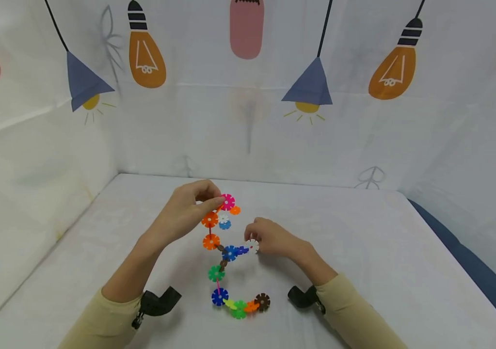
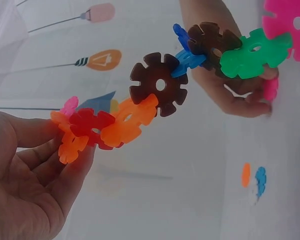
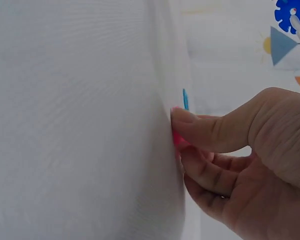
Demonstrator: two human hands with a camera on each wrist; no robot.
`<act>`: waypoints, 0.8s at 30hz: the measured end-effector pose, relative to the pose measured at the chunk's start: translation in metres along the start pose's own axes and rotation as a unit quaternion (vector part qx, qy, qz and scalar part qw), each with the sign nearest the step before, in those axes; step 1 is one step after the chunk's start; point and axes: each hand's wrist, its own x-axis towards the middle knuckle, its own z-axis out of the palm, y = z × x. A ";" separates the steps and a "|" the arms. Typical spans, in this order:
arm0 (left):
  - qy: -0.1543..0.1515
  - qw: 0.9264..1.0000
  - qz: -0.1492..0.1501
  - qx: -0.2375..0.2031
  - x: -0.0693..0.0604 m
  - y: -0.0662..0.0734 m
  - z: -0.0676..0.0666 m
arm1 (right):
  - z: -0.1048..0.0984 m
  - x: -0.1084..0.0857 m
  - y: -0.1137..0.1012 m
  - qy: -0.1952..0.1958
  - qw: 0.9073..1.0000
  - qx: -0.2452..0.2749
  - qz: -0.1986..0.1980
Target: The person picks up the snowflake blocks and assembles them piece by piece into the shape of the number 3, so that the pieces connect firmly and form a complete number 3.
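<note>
My left hand (image 1: 182,213) pinches the upper end of a chain of interlocking notched plastic discs (image 1: 211,241), near a pink disc (image 1: 227,201). Orange, red, brown, blue and green discs follow along the chain in the left wrist view, with an orange disc (image 2: 129,120) close to the fingers. The chain hangs raised, curving at its lower end to a brown disc (image 1: 263,302). A side branch ends in a white disc (image 1: 253,245), seen in front of my right hand (image 1: 276,237). Down at the tabletop, that hand pinches a loose pink disc (image 3: 177,137), partly hidden by its fingers.
Beyond the chain, a loose orange disc (image 1: 235,210), a blue disc (image 1: 225,225) and a white disc (image 1: 223,219) lie on the white-covered table (image 1: 339,228). A printed white curtain (image 1: 204,126) rises behind. Dark wrist mounts (image 1: 160,301) sit on both forearms.
</note>
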 end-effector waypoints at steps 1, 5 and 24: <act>0.000 1.000 0.001 -0.001 0.000 0.000 0.000 | 0.000 0.000 0.000 0.002 1.000 -0.002 0.005; -0.003 1.000 0.005 -0.003 0.000 0.000 0.001 | -0.001 -0.001 0.000 0.004 1.000 -0.003 0.020; 0.002 1.000 0.005 -0.005 -0.001 -0.002 0.003 | -0.015 -0.007 0.004 0.022 0.998 0.054 0.009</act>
